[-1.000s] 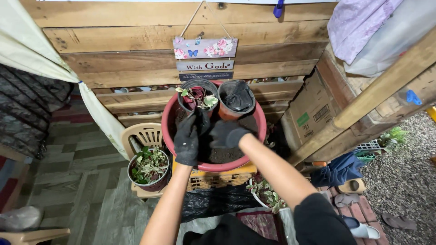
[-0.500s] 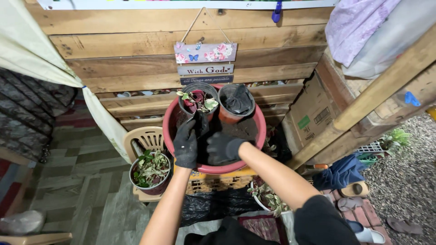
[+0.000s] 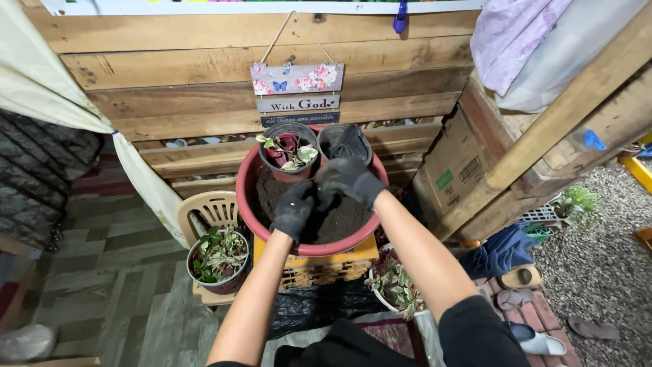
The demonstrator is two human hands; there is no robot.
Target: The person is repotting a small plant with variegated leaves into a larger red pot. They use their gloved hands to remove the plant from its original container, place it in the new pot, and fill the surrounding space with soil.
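A person's gloved left hand (image 3: 293, 209) and right hand (image 3: 348, 181), both loosely curled, work dark soil (image 3: 339, 221) in a red basin (image 3: 246, 204); whether either grips soil cannot be told. Two small pots (image 3: 288, 149) stand at the basin's far rim.

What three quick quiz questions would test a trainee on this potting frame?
1. True or false: both hands wear dark gloves.
2. Which pot in the red basin holds a leafy plant: A, the pot with the plant, or B, the black-lined pot?
3. What fills the basin?

Key
1. True: the left hand and right hand are both gloved.
2. A, the one nearer the left hand.
3. Dark soil.
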